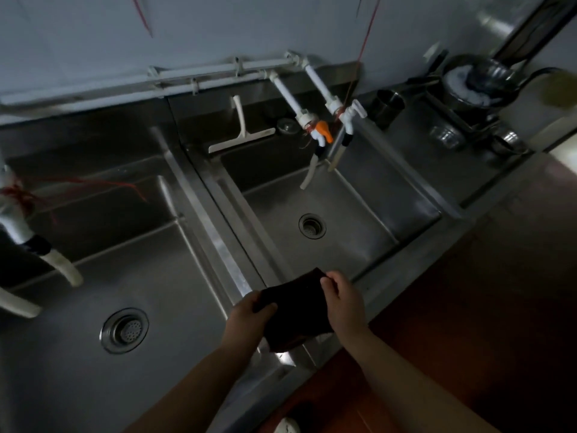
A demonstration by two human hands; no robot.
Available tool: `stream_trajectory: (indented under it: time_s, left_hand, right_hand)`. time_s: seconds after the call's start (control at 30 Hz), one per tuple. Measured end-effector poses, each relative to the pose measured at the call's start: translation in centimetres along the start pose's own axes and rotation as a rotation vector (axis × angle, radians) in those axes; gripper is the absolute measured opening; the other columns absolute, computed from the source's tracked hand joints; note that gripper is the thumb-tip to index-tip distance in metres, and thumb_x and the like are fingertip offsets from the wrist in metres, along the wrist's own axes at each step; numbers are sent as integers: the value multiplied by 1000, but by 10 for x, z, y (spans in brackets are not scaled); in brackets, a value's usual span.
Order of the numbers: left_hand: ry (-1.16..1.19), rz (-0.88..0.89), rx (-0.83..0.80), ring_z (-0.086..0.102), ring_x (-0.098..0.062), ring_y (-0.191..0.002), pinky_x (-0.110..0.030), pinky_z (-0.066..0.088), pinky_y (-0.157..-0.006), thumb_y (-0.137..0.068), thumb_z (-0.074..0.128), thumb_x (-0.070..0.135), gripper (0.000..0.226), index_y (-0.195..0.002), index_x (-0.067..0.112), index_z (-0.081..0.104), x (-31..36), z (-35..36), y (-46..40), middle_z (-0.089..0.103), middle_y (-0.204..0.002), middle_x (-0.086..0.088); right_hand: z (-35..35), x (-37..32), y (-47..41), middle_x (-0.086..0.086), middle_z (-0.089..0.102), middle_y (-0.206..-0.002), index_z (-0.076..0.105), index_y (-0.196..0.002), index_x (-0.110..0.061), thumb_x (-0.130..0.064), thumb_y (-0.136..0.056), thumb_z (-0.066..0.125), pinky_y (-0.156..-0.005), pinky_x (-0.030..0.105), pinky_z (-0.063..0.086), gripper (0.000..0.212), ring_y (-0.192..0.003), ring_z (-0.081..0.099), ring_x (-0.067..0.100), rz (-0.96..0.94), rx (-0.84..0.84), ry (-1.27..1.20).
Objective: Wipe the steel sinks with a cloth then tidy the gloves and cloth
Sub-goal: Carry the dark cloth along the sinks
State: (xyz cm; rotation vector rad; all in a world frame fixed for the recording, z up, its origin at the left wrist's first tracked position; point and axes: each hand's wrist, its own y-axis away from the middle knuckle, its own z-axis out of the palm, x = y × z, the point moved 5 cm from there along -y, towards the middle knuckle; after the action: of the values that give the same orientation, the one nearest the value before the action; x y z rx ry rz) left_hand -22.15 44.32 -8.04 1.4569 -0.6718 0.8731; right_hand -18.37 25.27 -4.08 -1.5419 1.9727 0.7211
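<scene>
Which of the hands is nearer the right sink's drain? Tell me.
Right. The right hand grips the dark cloth's far edge, just below the right sink's drain. The left hand grips the cloth's near-left edge, lower and farther from it.

Both hands forward, left (249, 317) and right (342, 296) pinching cloth (296, 310).

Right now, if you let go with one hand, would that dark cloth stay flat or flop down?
Probably flop: the dark cloth sags and folds between the left hand and right hand. It looks light, since fingers pinching its edges hold it up.
</scene>
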Motion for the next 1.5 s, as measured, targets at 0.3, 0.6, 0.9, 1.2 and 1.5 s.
stream_trajectory:
  time_s: [0.3, 0.6, 0.9, 1.2, 1.5]
  left_hand:
    - [-56, 74, -183, 67, -25, -82, -37, 54, -76, -87, 62, 6, 13, -88, 18, 64, 40, 110, -18, 69, -87, -9]
    - [-173, 152, -150, 66, -29, -89, -44, 54, -83, -89, 61, 6, 13, -87, 19, 61, 69, 290, -36, 68, -91, -10]
    - [-91, 146, -97, 67, -25, -80, -34, 55, -71, -88, 61, 3, 10, -87, 13, 62, 93, 424, -55, 68, -87, -12]
    - [-72, 124, -23, 67, -16, -68, -18, 51, -53, -87, 62, 2, 18, -80, 18, 63, 109, 479, -128, 69, -70, 1]
    - [-104, 13, -73, 65, -27, -88, -37, 54, -81, -89, 60, 5, 18, -106, 4, 62, 122, 538, -229, 67, -96, -14]
  right_hand:
    - [-93, 48, -31, -6, 59, -96, 61, -112, -9, -26, -97, 48, -77, 19, 40, 26, -90, 54, 7, 58, 171, -77]
    - [-218, 159, -102, -7, 60, -90, 62, -107, -12, -28, -97, 49, -73, 22, 44, 23, -87, 59, 10, 65, 195, -171]
    - [-318, 226, -191, -15, 58, -90, 62, -114, -12, -26, -96, 50, -71, 12, 43, 25, -85, 55, -2, -52, 156, -93]
    - [-325, 254, -284, -1, 65, -97, 64, -112, -8, -21, -96, 51, -77, 23, 45, 24, -90, 59, 9, -59, 122, -67]
    - [-321, 290, -402, 2, 65, -110, 60, -119, -12, -30, -98, 45, -79, 23, 36, 31, -94, 51, 6, 39, 19, 120]
